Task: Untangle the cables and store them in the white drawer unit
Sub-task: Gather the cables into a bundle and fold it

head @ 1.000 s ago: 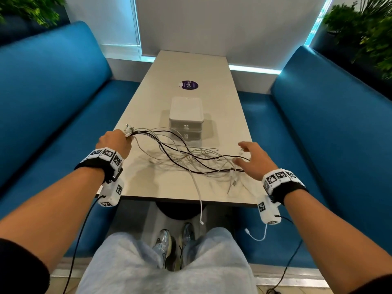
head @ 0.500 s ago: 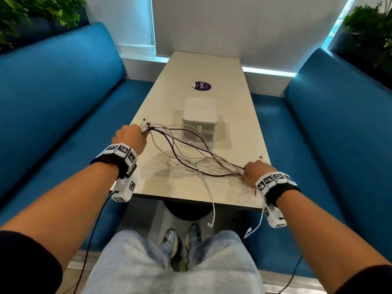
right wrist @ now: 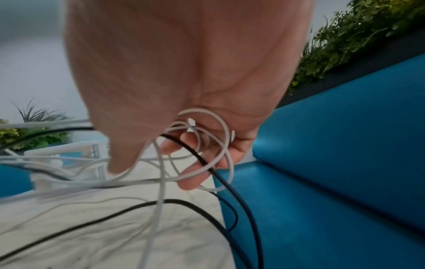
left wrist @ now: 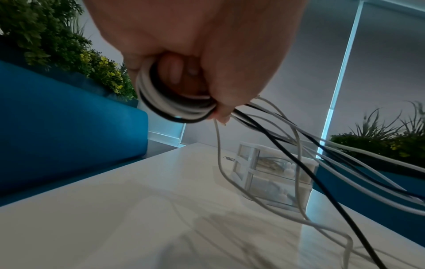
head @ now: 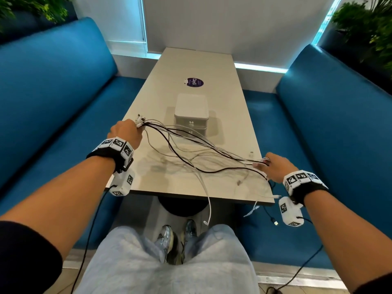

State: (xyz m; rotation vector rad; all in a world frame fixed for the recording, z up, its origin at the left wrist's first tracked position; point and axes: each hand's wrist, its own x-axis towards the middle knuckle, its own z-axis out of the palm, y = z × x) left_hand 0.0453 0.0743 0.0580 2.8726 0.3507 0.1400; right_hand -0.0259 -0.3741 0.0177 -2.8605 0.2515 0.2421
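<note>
A tangle of white and black cables (head: 197, 158) stretches across the near end of the table. My left hand (head: 125, 132) grips one bunch of their ends, plugs sticking out past the fist; in the left wrist view the cables (left wrist: 174, 107) curl through my fingers. My right hand (head: 273, 166) at the table's right edge holds the other side of the bundle, white and black loops (right wrist: 202, 145) hooked round its curled fingers. The white drawer unit (head: 192, 114) stands mid-table behind the cables, drawers closed. Some cable ends hang off the near edge.
The table (head: 199, 64) runs away from me between two blue benches (head: 53, 85) (head: 339, 107). A purple sticker (head: 194, 82) lies beyond the drawer unit. A small white piece (head: 251, 154) sits near the right edge. Plants stand behind both benches.
My right hand went from open above the cables to gripping them, then pulled right to the table edge. The bundle is now drawn out between both hands.
</note>
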